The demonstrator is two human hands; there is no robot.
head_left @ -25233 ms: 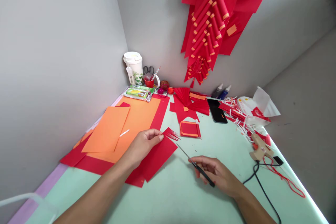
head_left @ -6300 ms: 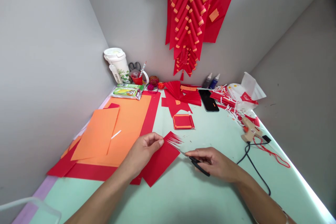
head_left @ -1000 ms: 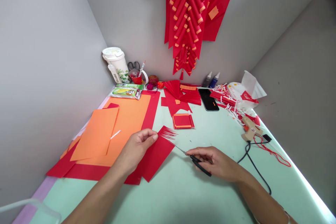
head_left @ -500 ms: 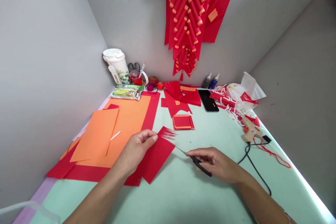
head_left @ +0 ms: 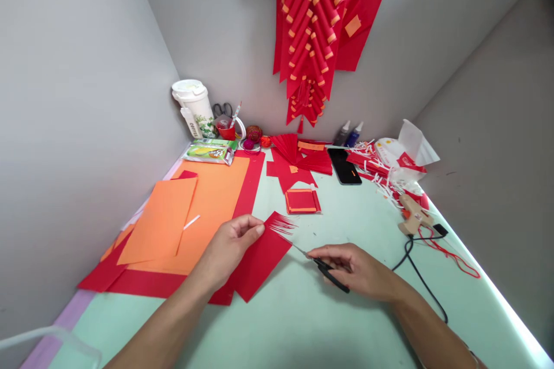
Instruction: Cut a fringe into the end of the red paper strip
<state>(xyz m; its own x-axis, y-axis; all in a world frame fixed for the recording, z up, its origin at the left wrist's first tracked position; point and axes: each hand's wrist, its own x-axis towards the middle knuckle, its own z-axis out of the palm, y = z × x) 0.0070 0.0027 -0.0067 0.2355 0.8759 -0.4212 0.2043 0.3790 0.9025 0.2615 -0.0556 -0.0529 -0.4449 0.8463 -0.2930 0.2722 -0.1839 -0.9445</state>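
Between thumb and fingers, my left hand (head_left: 237, 245) pinches the upper left edge of a red paper sheet (head_left: 264, 265). Thin fringe strips (head_left: 283, 223) are cut into the sheet's far end. My right hand (head_left: 352, 268) grips black-handled scissors (head_left: 331, 277), their blades reaching the fringed end of the sheet. Exactly how far apart the blades are cannot be made out. Just beyond the fringe lies a small stack of red cards with orange borders (head_left: 302, 200).
Orange sheets (head_left: 158, 222) overlap larger red paper on the left. A phone (head_left: 344, 167), white paper shreds (head_left: 383, 176) and a glue gun (head_left: 413, 216) with a black cord lie to the right. A white tumbler (head_left: 194, 106) stands at the back left; red firecracker decorations (head_left: 309, 29) hang on the wall.
My left hand and the red sheet's fringed end have shifted slightly right, and the scissor blades reach a little further into that end. The whole view has also drifted slightly.
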